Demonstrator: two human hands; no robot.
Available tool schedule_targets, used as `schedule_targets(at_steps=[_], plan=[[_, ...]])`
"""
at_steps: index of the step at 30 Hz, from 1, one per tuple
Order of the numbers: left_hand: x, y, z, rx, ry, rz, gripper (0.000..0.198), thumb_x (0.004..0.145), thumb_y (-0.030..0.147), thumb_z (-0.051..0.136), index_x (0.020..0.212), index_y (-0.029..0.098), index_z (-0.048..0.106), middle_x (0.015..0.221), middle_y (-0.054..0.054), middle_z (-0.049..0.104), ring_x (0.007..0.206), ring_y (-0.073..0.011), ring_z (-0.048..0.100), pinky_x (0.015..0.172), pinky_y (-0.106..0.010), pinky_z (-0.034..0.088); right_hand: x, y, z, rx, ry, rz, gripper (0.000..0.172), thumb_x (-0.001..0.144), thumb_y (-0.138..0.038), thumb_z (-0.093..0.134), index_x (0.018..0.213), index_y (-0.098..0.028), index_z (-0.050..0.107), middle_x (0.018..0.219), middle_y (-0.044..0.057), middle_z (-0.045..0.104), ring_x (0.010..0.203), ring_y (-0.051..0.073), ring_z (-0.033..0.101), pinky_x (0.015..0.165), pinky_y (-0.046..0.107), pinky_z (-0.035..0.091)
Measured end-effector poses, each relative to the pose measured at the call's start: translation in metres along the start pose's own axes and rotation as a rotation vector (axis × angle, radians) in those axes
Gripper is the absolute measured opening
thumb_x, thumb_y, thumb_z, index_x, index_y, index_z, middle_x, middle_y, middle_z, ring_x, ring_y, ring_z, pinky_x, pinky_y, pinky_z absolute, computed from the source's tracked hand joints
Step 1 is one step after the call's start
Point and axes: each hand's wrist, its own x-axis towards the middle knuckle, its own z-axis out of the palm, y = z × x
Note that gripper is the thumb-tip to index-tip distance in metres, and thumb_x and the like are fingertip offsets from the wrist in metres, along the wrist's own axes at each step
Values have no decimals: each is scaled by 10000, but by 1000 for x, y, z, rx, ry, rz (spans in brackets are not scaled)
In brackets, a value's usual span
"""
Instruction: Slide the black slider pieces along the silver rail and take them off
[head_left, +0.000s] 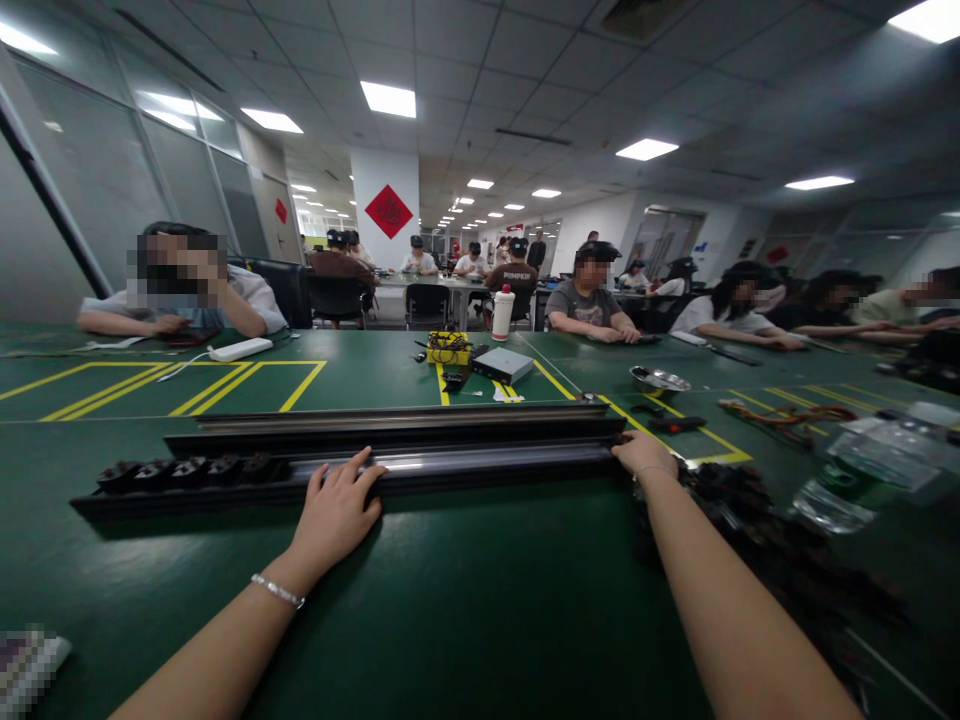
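Left hand [337,512]: palm down, loosely spread, touching the front rail [450,486] with the fingertips, just right of the row of black blocks [189,470].
Right hand [643,455]: reaching to the right end of the same rail, curled at the fingers; cannot tell whether pinching the rail or a small dark part there.
Front rail: lying lengthwise on the counter [480,610], directly before both hands.
Blocks done: about five, set close together at the left end; hard to tell whether in the channel or on top.
Stretch left: shiny strip [487,461] exposed from the left hand to the right end, seemingly without blocks; judged part-way along.
Rear rail [405,424]: lying just behind, roughly parallel, showing no blocks.
Dark heap [739,500]: loose beside the right hand, too jumbled to count; perhaps more blocks.
Farther out: yellow box [450,356], grey box [504,364], metal bowl [649,384], clear bottle [836,500].
Across the counter: seated people [589,295].
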Motion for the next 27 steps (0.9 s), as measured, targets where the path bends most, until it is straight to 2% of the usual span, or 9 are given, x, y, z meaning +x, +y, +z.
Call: schedule_targets(at_steps=[11, 15, 21, 27], plan=[[1, -2, 2, -8, 3, 7, 410, 762, 275, 449, 1154, 285, 568, 1405, -70, 432, 1189, -243, 483, 1047, -481, 210, 6, 6, -11, 9, -12, 48, 417, 683, -279, 574, 1089, -232, 654, 1078, 109, 643, 939, 258, 624, 757, 331, 498], [1, -3, 4, -11, 5, 5, 408, 761, 272, 451, 1151, 285, 571, 1405, -66, 432, 1190, -245, 483, 1049, -480, 211, 9, 9, -13, 4, 0, 69, 447, 680, -266, 574, 1121, -229, 638, 1093, 108, 641, 964, 260, 616, 778, 329, 495], [0, -2, 2, -2, 7, 5, 412, 765, 266, 440, 1156, 276, 569, 1402, -72, 435, 1184, -245, 489, 1046, -480, 214, 16, 15, -12, -36, 4, 45, 349, 704, -272, 553, 1030, -226, 666, 1046, 95, 659, 995, 247, 608, 803, 311, 485], [0, 0, -1, -2, -3, -4, 407, 762, 271, 448, 1148, 281, 576, 1398, -66, 441, 1179, -243, 493, 1053, -468, 213, 28, 27, -10, -29, 18, 84, 342, 706, -264, 538, 1015, -196, 668, 1043, 113, 657, 974, 262, 614, 784, 324, 493]])
